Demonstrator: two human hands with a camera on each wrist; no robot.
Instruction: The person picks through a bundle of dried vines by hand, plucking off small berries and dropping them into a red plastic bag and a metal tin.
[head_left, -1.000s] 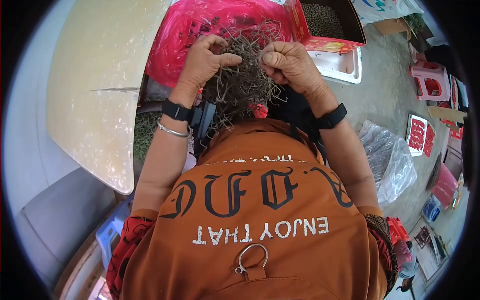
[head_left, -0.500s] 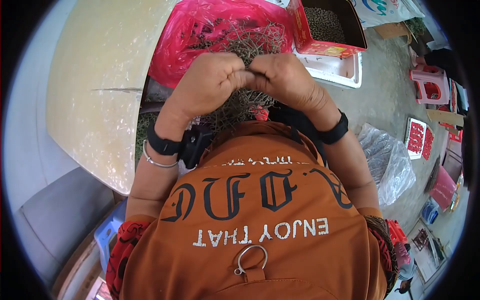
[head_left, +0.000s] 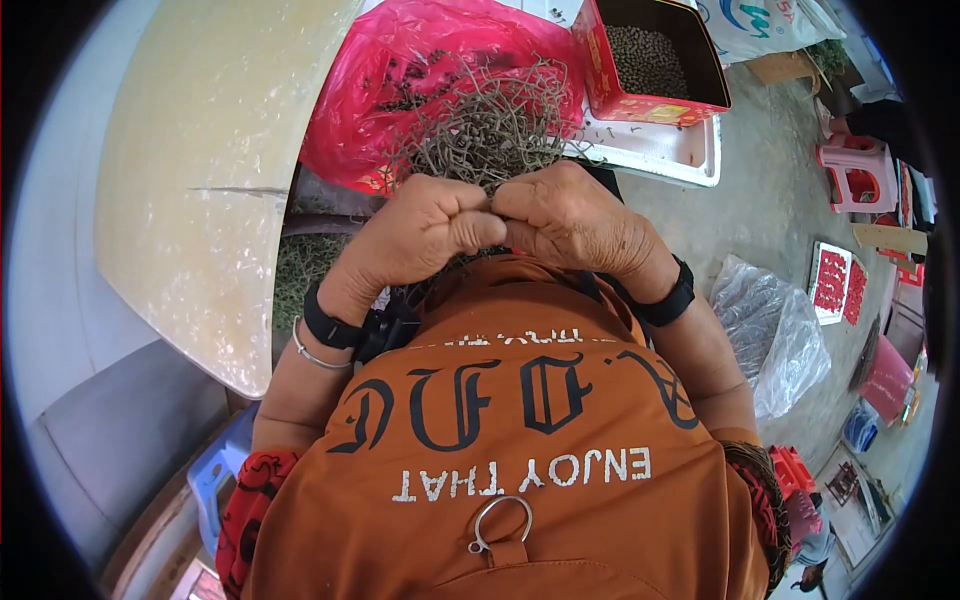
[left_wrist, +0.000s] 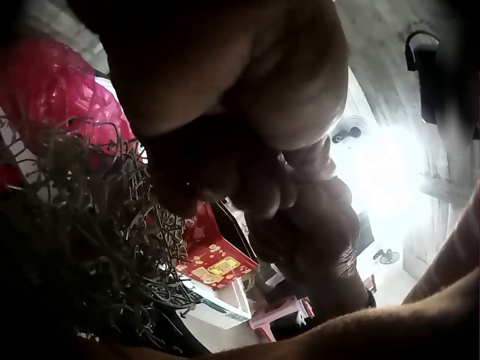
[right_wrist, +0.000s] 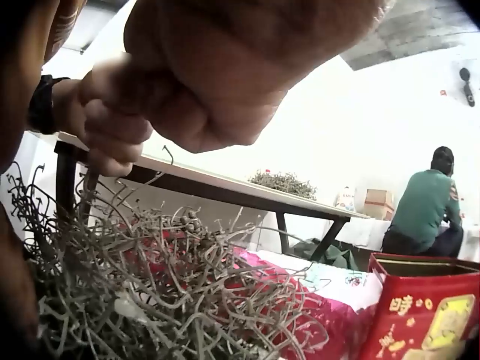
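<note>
Near the middle of the frame, the left hand (head_left: 415, 235) and the right hand (head_left: 570, 215) are curled tight, knuckles touching, pinching twigs (head_left: 485, 125) piled by the red bag (head_left: 350, 100), and I think many are left, though the red box (head_left: 600, 75) at upper right holds lots of seeds (head_left: 645, 55).

The stems (head_left: 480, 125) look dry, rough and matt, grey-brown. The bag (head_left: 400, 60) under them is thin red plastic, glossy and wrinkled. The red box (head_left: 600, 62) at the far right has a shiny printed surface. The bench (head_left: 190, 150) top is pale, matt and scratched. The bracelet (head_left: 312, 356) is smooth bright metal.
</note>
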